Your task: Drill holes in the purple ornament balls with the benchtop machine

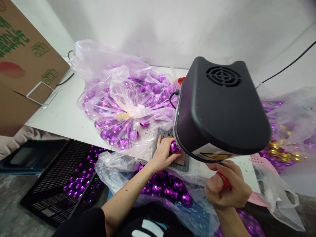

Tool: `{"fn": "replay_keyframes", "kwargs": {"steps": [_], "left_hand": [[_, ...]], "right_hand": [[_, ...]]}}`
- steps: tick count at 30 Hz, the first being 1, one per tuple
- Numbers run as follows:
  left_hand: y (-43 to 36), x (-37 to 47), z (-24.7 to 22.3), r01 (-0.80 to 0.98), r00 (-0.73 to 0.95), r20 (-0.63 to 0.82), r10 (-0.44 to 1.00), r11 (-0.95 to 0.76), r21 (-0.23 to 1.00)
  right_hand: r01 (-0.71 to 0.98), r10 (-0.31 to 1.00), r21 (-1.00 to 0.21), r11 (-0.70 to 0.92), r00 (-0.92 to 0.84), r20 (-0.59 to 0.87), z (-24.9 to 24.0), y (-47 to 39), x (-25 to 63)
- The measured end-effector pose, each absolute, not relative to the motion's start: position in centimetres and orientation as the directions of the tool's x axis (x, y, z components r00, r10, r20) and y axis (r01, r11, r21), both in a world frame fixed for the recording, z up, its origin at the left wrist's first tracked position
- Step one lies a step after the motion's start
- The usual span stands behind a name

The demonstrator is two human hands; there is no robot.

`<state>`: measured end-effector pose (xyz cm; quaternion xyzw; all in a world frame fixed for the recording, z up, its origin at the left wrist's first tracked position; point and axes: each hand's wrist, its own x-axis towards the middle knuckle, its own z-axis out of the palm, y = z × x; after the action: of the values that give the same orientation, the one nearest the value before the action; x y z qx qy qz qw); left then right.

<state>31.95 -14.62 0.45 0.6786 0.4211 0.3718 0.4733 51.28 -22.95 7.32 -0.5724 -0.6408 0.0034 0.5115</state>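
Observation:
My left hand (163, 152) has its fingers closed round a shiny purple mirror-faceted ball (175, 147), over the grey base plate (187, 163) of a bench machine. A black machine housing (229, 108) with a round vent and a yellow warning label overhangs the ball's right side and hides part of the base. Wrapped round a red lever handle (224, 181) at the machine's lower right is my right hand (228, 186). In my lap, just below the table edge, a clear plastic bag (111, 168) holds more purple balls (164, 189).
A large clear bag (123, 89) of purple balls lies on the white table (66, 112). A cardboard box (27, 65) stands far left, above a black crate (51, 184) with small purple balls. To the right are a pink basket (259, 197) and bags (293, 115) with purple and gold balls.

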Motion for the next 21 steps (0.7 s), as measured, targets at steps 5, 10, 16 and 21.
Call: {"fn": "replay_keyframes", "kwargs": {"steps": [5, 10, 16, 21], "left_hand": [[-14.8, 32.0, 0.1, 0.199, 0.354, 0.101, 0.93, -0.18, 0.963], [-14.7, 32.0, 0.2, 0.232, 0.381, 0.13, 0.915, -0.231, 0.945], [-14.6, 32.0, 0.4, 0.287, 0.397, 0.174, 0.901, -0.302, 0.909], [-14.4, 32.3, 0.4, 0.339, 0.414, 0.206, 0.887, -0.36, 0.869]], "right_hand": [[0.767, 0.585, -0.497, 0.406, 0.2, 0.786, 6.8, -22.5, 50.6], [0.782, 0.55, -0.447, 0.434, 0.163, 0.819, 5.8, -21.2, 49.9], [0.796, 0.608, -0.437, 0.419, 0.111, 0.786, 7.2, -21.2, 49.9], [0.801, 0.586, -0.485, 0.351, 0.216, 0.781, 13.3, -20.2, 51.0]]}}
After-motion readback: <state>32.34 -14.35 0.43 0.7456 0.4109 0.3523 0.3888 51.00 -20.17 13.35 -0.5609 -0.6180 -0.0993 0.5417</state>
